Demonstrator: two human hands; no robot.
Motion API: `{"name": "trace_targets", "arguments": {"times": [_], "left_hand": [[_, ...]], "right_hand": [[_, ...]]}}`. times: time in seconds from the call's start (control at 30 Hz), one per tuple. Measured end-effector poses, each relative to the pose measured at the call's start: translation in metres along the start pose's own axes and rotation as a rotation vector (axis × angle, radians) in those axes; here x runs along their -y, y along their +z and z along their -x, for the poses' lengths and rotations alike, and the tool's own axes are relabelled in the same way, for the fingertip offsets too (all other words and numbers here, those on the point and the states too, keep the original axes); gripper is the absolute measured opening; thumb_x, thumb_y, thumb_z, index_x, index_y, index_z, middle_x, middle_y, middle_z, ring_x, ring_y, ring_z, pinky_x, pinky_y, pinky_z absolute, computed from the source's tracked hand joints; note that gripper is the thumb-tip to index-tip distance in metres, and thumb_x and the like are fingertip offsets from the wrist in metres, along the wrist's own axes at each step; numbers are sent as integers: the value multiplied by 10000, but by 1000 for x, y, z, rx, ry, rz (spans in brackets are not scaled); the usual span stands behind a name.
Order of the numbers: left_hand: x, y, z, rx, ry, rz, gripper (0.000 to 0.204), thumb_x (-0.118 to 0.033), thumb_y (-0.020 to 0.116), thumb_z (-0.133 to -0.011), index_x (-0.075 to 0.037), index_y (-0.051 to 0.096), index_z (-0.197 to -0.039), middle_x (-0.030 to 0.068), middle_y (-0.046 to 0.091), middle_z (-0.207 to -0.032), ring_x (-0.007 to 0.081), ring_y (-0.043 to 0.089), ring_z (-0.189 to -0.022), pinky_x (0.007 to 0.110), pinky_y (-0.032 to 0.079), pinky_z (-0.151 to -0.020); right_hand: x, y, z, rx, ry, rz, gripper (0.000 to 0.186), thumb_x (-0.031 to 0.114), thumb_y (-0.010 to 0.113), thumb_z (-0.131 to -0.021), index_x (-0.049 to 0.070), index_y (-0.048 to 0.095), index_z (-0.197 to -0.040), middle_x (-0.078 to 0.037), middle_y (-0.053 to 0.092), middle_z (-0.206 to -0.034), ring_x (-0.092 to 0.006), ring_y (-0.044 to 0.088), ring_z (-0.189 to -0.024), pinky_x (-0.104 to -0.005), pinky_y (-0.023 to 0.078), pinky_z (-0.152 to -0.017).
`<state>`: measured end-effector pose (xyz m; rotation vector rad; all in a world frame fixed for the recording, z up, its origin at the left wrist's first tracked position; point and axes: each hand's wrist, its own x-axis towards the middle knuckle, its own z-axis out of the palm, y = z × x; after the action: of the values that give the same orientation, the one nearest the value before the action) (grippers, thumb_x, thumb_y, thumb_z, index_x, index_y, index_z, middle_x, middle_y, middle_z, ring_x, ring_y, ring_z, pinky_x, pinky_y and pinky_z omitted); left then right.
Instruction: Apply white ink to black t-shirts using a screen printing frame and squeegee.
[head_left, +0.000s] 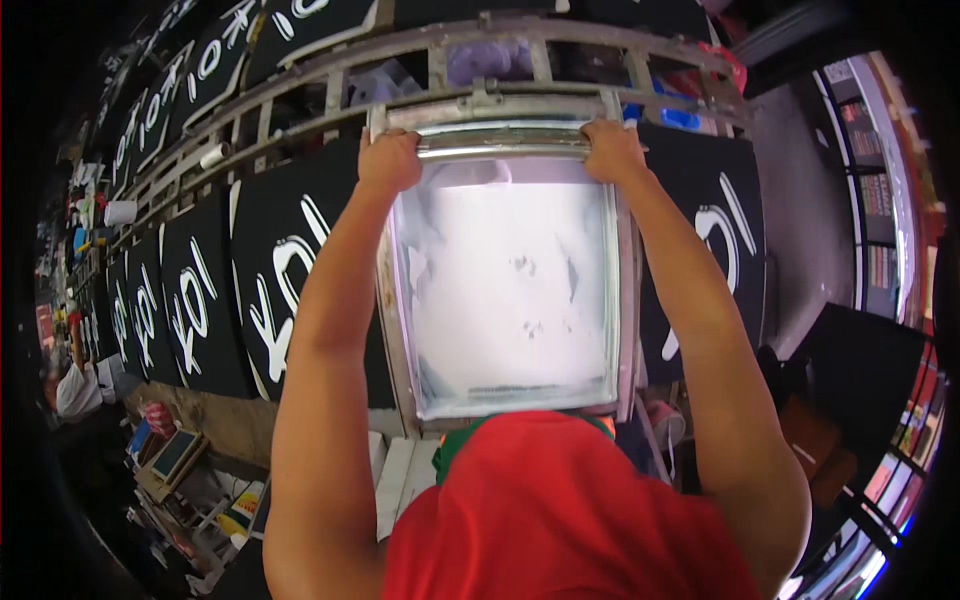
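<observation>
Both arms stretch out to the far end of a screen-printing frame [627, 300]. A squeegee [503, 143] with a shiny metal bar lies across that end of the frame. My left hand [392, 160] is closed round its left end, and my right hand [617, 153] grips the right end. Beneath my arms spreads the pale mesh [500, 260], with greyish smears along its edges and a few dark specks near the middle. The fingertips and the squeegee's lower edge are hidden.
Black panels [195, 290] with white lettering line up on both sides of the frame. A ladder-like rail [590, 38] runs behind it. White rolls [120, 212] stand at the left. Another person [80, 390] shows at the far left, and shelves [870, 170] stand at the right.
</observation>
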<state>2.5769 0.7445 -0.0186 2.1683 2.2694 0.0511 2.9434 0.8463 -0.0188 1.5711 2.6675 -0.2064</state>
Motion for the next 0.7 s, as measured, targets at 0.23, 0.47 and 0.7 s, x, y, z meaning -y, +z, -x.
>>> {"name": "trace_targets", "arguments": {"times": [0.23, 0.47, 0.7], "left_hand": [[-58, -10, 233, 373, 77, 128, 471, -149, 681, -726, -144, 693, -1197, 133, 711, -1127, 323, 667, -1120, 612, 307, -1180], [-63, -31, 337, 471, 114, 248, 419, -107, 726, -684, -169, 718, -1098, 81, 739, -969, 288, 697, -1001, 626, 333, -1154], [-12, -9, 59, 107, 4, 80, 419, -103, 574, -807, -179, 732, -1187, 113, 757, -1067, 313, 708, -1048, 609, 368, -1137]], "right_hand": [[30, 21, 242, 230, 31, -9, 508, 150, 741, -698, 176, 692, -1203, -55, 689, -1226, -274, 585, -1215, -560, 271, -1147], [53, 40, 358, 175, -34, -248, 453, 96, 743, -636, 133, 725, -1087, -73, 734, -967, -271, 690, -996, -585, 310, -1150], [-2, 13, 52, 15, -17, -29, 375, 184, 703, -766, 176, 744, -1139, -123, 743, -1047, -290, 676, -1072, -451, 401, -1045]]}}
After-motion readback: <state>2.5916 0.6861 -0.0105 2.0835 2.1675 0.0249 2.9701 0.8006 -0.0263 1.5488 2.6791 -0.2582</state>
